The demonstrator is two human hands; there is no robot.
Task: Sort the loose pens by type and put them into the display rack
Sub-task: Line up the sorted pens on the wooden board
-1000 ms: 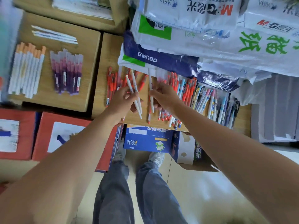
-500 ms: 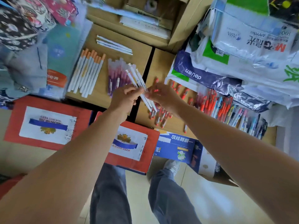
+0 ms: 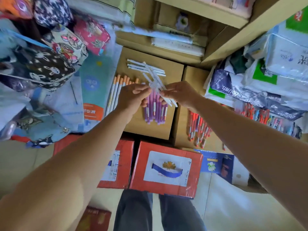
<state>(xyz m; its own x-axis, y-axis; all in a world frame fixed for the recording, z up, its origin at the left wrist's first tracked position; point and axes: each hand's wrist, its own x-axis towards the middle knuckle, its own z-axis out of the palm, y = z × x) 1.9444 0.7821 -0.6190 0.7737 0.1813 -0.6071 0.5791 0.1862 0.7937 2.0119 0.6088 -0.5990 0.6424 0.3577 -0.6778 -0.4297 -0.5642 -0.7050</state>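
My left hand (image 3: 133,97) and my right hand (image 3: 180,93) together hold a small bunch of white pens (image 3: 154,80) above a brown cardboard box (image 3: 171,69). Both hands pinch the bunch near its lower part. On that box lie a few white pens (image 3: 133,65) at the back, orange-capped white pens (image 3: 116,87) at the left and purple pens (image 3: 155,110) under my hands. Loose red pens (image 3: 197,125) lie on the neighbouring box to the right, and mixed coloured pens (image 3: 273,120) lie further right. No display rack is visible.
Two red cartons (image 3: 166,167) stand in front of my legs. Patterned bags (image 3: 50,64) pile up at the left. Paper packs in plastic (image 3: 266,77) are stacked at the right. Cardboard shelves (image 3: 175,30) with stationery run along the back. A blue box (image 3: 215,164) sits low right.
The view has swung left from the pile of loose pens to the sorted box. Both hands carried the white pens over the purple pens, toward the white pens at the back.
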